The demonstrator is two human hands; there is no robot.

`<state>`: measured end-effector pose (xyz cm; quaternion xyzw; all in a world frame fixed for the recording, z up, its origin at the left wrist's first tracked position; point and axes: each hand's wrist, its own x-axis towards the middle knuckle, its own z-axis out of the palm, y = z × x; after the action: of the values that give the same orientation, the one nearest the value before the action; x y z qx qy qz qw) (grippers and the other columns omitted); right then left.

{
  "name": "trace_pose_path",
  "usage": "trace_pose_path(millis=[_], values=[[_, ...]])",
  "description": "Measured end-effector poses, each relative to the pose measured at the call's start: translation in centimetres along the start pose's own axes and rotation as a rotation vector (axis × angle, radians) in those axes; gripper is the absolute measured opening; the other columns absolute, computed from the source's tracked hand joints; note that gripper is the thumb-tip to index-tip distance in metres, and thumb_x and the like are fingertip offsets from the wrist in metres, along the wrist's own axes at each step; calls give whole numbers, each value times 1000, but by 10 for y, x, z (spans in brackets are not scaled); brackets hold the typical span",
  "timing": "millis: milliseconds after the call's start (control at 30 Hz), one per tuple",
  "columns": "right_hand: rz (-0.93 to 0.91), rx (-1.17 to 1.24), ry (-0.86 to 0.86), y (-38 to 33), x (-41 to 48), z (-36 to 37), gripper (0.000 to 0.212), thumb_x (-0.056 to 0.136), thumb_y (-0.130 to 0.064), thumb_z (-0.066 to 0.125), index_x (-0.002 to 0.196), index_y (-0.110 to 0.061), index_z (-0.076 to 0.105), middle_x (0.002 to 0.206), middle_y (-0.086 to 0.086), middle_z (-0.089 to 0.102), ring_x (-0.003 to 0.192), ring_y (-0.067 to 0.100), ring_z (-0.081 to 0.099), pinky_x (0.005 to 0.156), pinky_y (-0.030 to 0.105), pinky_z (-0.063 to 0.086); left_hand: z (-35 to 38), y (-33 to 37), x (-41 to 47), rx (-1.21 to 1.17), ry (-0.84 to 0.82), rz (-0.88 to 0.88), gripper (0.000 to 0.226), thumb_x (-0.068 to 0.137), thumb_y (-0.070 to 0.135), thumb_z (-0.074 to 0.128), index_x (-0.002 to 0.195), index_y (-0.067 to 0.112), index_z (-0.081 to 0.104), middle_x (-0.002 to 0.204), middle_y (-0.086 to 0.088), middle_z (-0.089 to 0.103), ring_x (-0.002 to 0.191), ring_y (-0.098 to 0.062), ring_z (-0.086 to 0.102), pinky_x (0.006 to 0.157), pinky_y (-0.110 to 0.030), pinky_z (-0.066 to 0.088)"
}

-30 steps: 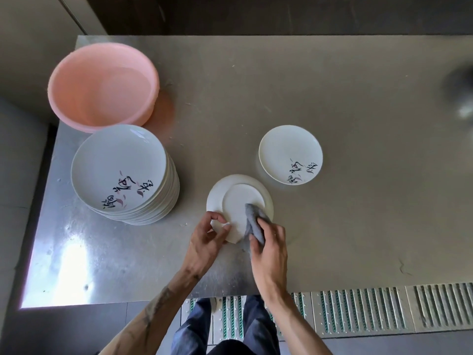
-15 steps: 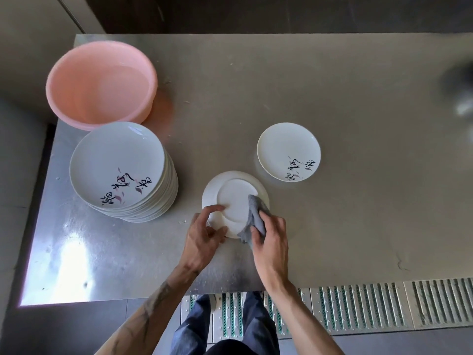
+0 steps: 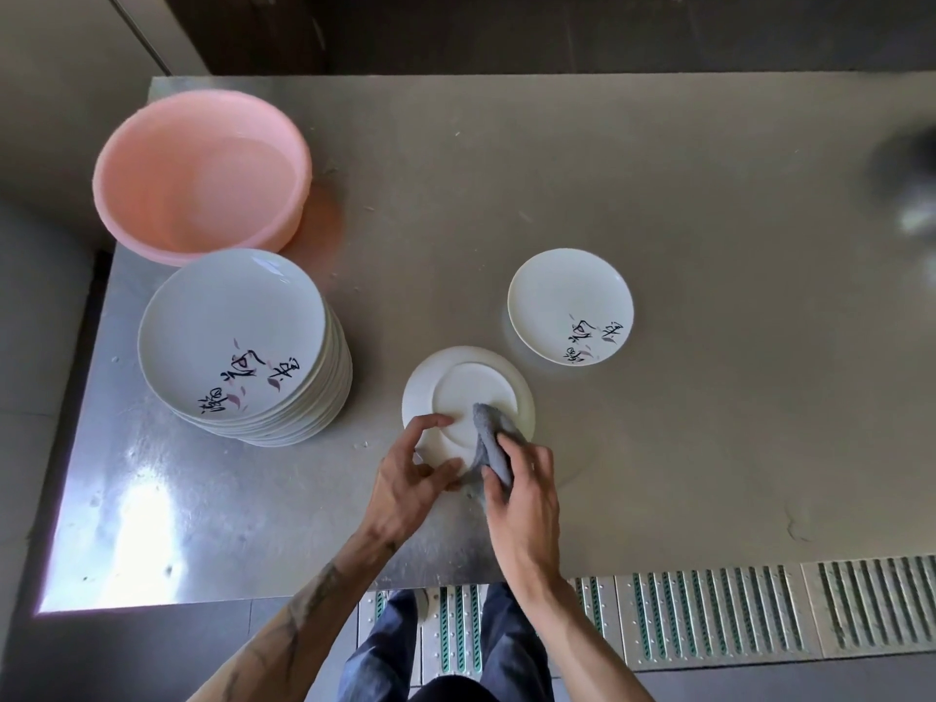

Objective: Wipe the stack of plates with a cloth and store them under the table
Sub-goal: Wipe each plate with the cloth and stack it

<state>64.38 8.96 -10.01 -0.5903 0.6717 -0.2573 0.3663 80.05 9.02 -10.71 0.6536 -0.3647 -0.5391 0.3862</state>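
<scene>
A white plate (image 3: 466, 392) is held bottom-side up just above the steel table (image 3: 658, 448). My left hand (image 3: 410, 478) grips its near edge, fingers on the underside and thumb at the rim. My right hand (image 3: 521, 494) holds a grey cloth (image 3: 491, 438) and presses it on the plate's near right part. A tall stack of white plates (image 3: 243, 347) with black lettering stands at the left. One single plate (image 3: 570, 306) lies face up to the right.
A pink plastic basin (image 3: 202, 174) holding some water sits at the table's back left corner. A blurred dark object (image 3: 906, 179) is at the far right. Floor grating (image 3: 709, 610) runs along the table's near edge by my legs.
The cloth has slid over the plate's underside, down to its near edge and back up. My left fingers have shifted along the rim, turning the plate a little.
</scene>
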Motion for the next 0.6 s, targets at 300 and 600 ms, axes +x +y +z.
trace_pose_path(millis=[300,600], values=[[11,37,11,-11,2,0,44,91,-10,72,133,-20,62,122,-7,52,108,4,58,93,-1,33,-1,7,9,-81,15,10,35,94,-1,71,123,17,66,93,-13,71,72,-34,67,70,-59,62],[45,-27,50,13,21,-32,40,91,-1,66,128,-16,66,113,-3,58,105,18,64,94,33,51,-10,23,12,-236,82,17,38,86,8,76,120,23,69,113,-4,70,84,-16,67,68,-32,57]])
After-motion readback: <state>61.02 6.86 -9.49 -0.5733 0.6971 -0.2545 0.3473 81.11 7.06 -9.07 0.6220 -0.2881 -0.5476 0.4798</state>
